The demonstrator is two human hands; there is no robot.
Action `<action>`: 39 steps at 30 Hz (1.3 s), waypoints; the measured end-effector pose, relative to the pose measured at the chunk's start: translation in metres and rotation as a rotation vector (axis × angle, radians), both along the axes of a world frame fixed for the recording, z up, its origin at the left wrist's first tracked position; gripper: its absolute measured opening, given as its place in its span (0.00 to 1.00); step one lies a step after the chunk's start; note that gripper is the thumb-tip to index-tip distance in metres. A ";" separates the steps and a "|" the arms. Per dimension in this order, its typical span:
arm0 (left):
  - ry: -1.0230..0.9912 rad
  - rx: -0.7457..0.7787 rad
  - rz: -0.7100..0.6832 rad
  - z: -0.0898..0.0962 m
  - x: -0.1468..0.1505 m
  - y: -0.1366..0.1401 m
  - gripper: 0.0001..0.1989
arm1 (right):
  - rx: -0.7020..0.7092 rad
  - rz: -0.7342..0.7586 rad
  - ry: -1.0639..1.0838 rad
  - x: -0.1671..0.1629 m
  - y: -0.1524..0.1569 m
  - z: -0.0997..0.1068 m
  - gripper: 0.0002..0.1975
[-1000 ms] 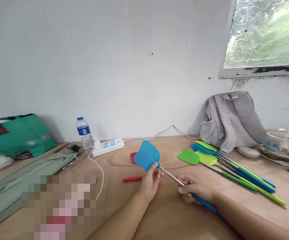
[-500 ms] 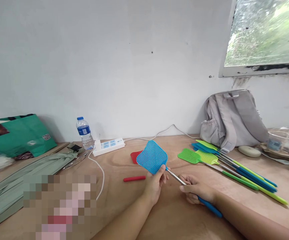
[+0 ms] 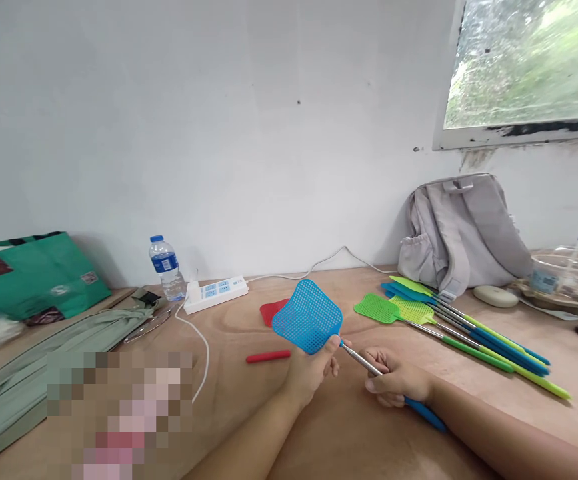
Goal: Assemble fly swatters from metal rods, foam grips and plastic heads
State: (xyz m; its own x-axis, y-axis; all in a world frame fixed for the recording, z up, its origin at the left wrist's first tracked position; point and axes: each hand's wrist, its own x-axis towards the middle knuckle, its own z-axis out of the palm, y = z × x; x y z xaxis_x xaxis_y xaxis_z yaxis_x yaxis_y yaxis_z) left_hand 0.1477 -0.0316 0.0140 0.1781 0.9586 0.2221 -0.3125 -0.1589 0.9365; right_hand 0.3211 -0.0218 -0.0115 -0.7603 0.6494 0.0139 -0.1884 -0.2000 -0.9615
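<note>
A blue fly swatter (image 3: 309, 317) with a perforated head and a metal shaft is held above the table by both hands. My left hand (image 3: 313, 365) pinches it where the head joins the shaft. Around the lower shaft and the top of the blue handle, my right hand (image 3: 393, 377) is closed. Behind the blue head lies a red swatter head (image 3: 273, 312), partly covered. A red handle (image 3: 269, 357) lies left of my left hand. To the right rests a group of swatters, among them a green swatter (image 3: 379, 308) and a yellow-green swatter (image 3: 413, 311).
Along the wall stand a green bag (image 3: 43, 277), a water bottle (image 3: 167, 268), a white power strip (image 3: 217, 295) with its cord, and a grey backpack (image 3: 461, 233). Folded grey-green cloth (image 3: 63, 350) covers the left side. Plastic cups (image 3: 563, 273) stand far right.
The blue swatter's head has turned a little and shifted slightly right with my left hand. My right hand has moved slightly right. Both hands keep their hold; the whole view has shifted a little.
</note>
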 end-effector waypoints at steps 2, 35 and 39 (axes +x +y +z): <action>0.016 -0.011 -0.047 0.000 -0.002 0.002 0.17 | 0.006 0.002 0.007 0.000 0.001 -0.001 0.25; 0.656 0.151 0.150 0.090 -0.044 -0.032 0.08 | 1.117 -0.732 -0.646 0.024 0.025 -0.009 0.15; 0.786 0.264 0.175 0.095 -0.030 -0.045 0.04 | 1.081 -0.747 -0.658 0.020 0.025 -0.009 0.18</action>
